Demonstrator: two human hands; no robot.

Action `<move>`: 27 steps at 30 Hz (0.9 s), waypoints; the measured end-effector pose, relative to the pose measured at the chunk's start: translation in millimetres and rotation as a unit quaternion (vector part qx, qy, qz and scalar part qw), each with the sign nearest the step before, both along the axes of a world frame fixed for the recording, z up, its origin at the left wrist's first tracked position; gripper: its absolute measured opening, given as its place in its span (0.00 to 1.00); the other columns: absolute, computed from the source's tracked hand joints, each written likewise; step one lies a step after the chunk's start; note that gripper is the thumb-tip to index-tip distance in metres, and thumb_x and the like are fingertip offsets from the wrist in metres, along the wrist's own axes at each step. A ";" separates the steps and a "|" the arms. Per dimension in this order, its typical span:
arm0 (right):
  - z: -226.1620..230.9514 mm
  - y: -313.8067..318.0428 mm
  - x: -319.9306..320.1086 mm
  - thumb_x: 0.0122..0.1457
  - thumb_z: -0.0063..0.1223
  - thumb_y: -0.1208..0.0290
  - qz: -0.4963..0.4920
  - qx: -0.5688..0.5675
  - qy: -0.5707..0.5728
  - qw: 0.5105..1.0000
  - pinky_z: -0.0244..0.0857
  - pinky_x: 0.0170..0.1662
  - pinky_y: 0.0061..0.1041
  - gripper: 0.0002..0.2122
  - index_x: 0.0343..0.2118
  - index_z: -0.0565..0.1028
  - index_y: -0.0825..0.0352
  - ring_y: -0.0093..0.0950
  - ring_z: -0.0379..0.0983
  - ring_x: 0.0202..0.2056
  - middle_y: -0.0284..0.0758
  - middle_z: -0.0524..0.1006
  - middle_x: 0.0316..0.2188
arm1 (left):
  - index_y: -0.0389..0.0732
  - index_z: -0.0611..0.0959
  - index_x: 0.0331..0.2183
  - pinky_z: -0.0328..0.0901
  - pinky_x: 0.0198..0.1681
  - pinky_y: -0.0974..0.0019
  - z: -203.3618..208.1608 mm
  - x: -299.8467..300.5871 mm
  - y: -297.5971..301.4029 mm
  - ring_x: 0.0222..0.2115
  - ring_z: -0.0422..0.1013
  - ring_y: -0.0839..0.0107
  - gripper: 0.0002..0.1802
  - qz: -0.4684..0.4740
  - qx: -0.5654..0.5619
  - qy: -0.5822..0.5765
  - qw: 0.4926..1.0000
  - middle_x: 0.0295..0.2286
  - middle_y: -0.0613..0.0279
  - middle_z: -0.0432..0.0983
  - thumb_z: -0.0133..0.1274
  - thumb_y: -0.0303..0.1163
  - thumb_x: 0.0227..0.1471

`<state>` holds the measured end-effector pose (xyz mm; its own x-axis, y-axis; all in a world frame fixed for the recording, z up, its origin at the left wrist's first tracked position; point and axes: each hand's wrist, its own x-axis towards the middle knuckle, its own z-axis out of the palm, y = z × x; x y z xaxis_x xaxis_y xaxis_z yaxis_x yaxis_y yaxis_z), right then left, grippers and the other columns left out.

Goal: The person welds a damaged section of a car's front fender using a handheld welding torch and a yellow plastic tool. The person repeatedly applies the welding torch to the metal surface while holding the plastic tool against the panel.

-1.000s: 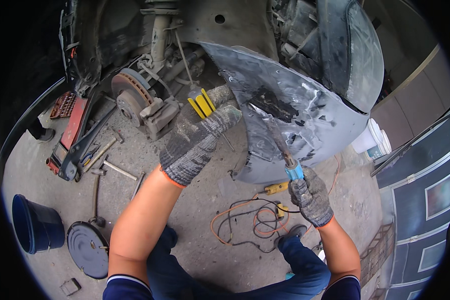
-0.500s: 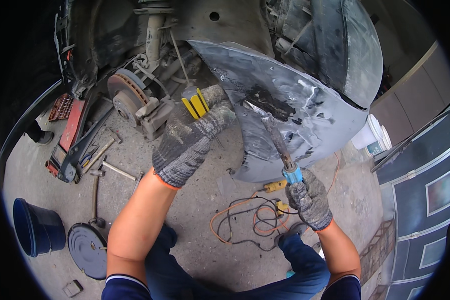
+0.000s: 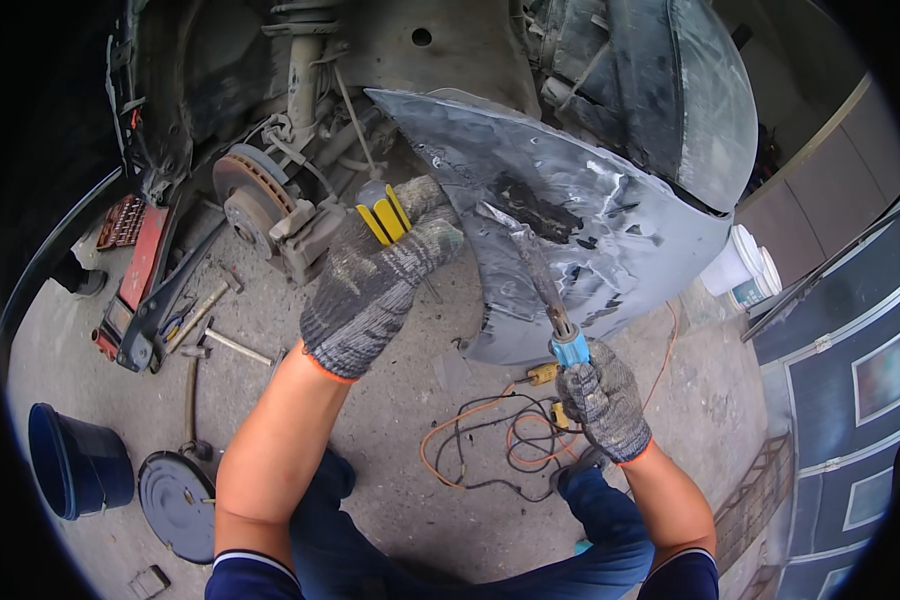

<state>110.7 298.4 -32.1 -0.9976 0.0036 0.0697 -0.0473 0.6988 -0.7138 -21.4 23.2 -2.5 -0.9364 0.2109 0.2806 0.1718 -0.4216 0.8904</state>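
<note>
A grey, scuffed car body panel [image 3: 625, 265] with a dark, rough patch [image 3: 535, 212] hangs before me. My right hand [image 3: 604, 398], in a grey knit glove, is closed around a soldering iron [image 3: 542, 285] with a blue collar and a rusty barrel. Its flat, bright tip lies over the panel beside the dark patch; whether it touches cannot be seen. My left hand [image 3: 385, 270], gloved too, is closed around a screwdriver [image 3: 384, 213] with a yellow-and-black handle. The fingers of that hand are at the panel's left edge, partly hidden behind it.
A brake disc [image 3: 253, 195] and strut [image 3: 305, 85] stand behind my left hand. Left lie a red floor jack [image 3: 142, 260], several hammers [image 3: 238, 347], a dark blue bucket [image 3: 95, 465] and a black lid [image 3: 175, 500]. Cables [image 3: 460, 440] coil below; white buckets [image 3: 735, 262] stand right.
The soldering iron and my right hand have shifted slightly left and up along the panel. My left hand keeps its grip; the whole view has shifted a little.
</note>
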 end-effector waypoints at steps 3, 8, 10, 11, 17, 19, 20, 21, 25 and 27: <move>-9.6 4.0 0.4 0.64 0.50 0.55 0.005 -0.052 0.020 0.998 0.57 0.23 0.18 0.19 0.48 0.70 0.67 0.17 0.63 0.21 0.27 0.70 0.23 | 0.35 0.77 0.49 0.66 0.48 0.70 -0.2 -0.9 -0.4 0.41 0.71 0.76 0.20 -0.004 -0.003 0.006 1.000 0.38 0.66 0.76 0.57 0.28 0.53; 4.8 -1.9 9.1 0.65 0.47 0.57 -0.051 -0.104 -0.039 0.992 0.63 0.26 0.25 0.16 0.45 0.72 0.66 0.24 0.69 0.22 0.30 0.72 0.21 | 0.36 0.77 0.49 0.65 0.48 0.70 -1.1 0.0 0.1 0.41 0.71 0.75 0.21 0.009 -0.005 0.011 1.000 0.38 0.65 0.76 0.56 0.28 0.54; 5.1 -1.1 10.5 0.65 0.46 0.59 -0.043 -0.054 -0.034 0.997 0.67 0.29 0.30 0.14 0.43 0.73 0.66 0.29 0.73 0.23 0.33 0.74 0.21 | 0.36 0.77 0.49 0.65 0.48 0.71 -3.6 2.3 2.7 0.42 0.71 0.76 0.20 0.023 0.018 -0.001 1.000 0.39 0.64 0.76 0.56 0.28 0.54; 5.6 -3.1 8.8 0.65 0.46 0.59 -0.033 -0.040 -0.029 0.998 0.67 0.30 0.30 0.14 0.44 0.73 0.66 0.29 0.73 0.24 0.34 0.74 0.22 | 0.36 0.77 0.49 0.65 0.48 0.71 -4.1 3.3 4.2 0.42 0.71 0.76 0.20 0.029 0.029 -0.007 0.999 0.39 0.64 0.76 0.56 0.28 0.54; 1.8 -2.2 2.6 0.65 0.46 0.62 0.008 0.038 0.032 0.999 0.67 0.32 0.34 0.13 0.43 0.73 0.67 0.35 0.74 0.27 0.37 0.75 0.26 | 0.34 0.75 0.51 0.66 0.48 0.70 -0.2 -2.2 -1.6 0.42 0.71 0.75 0.22 -0.001 -0.039 0.040 0.998 0.40 0.64 0.76 0.56 0.27 0.54; 10.2 -3.6 4.5 0.65 0.46 0.62 -0.029 -0.016 -0.025 0.999 0.67 0.32 0.35 0.12 0.41 0.73 0.67 0.35 0.73 0.28 0.37 0.75 0.27 | 0.34 0.75 0.52 0.66 0.48 0.69 -1.7 1.1 1.8 0.42 0.71 0.75 0.23 0.012 -0.008 0.020 1.000 0.41 0.64 0.76 0.56 0.26 0.54; 13.5 -4.0 5.1 0.65 0.46 0.62 -0.055 -0.062 -0.069 0.994 0.67 0.33 0.36 0.12 0.41 0.73 0.67 0.36 0.73 0.28 0.37 0.75 0.27 | 0.33 0.74 0.52 0.66 0.48 0.69 -2.5 2.5 2.4 0.42 0.71 0.75 0.23 0.019 0.007 0.010 1.000 0.41 0.63 0.76 0.56 0.26 0.54; 10.6 -0.9 6.9 0.65 0.46 0.62 -0.045 -0.042 -0.048 0.997 0.67 0.32 0.35 0.12 0.40 0.73 0.67 0.35 0.73 0.28 0.37 0.75 0.27 | 0.33 0.74 0.52 0.66 0.48 0.69 -3.0 2.5 1.7 0.43 0.71 0.75 0.23 0.014 0.009 0.005 1.000 0.42 0.63 0.76 0.56 0.26 0.54; 17.2 -7.9 11.3 0.65 0.46 0.62 -0.057 -0.055 -0.062 0.995 0.67 0.33 0.35 0.12 0.40 0.73 0.67 0.36 0.73 0.28 0.39 0.75 0.27 | 0.33 0.74 0.52 0.66 0.49 0.69 -6.1 1.6 0.5 0.44 0.71 0.74 0.23 0.012 0.013 0.001 1.000 0.43 0.62 0.75 0.56 0.25 0.54; 13.6 -9.3 7.6 0.65 0.46 0.63 -0.017 -0.010 -0.019 1.000 0.67 0.34 0.35 0.12 0.42 0.73 0.67 0.37 0.73 0.28 0.40 0.76 0.28 | 0.32 0.75 0.52 0.66 0.50 0.68 -6.1 1.0 2.1 0.44 0.72 0.72 0.24 0.016 0.014 0.013 1.000 0.44 0.60 0.76 0.56 0.25 0.53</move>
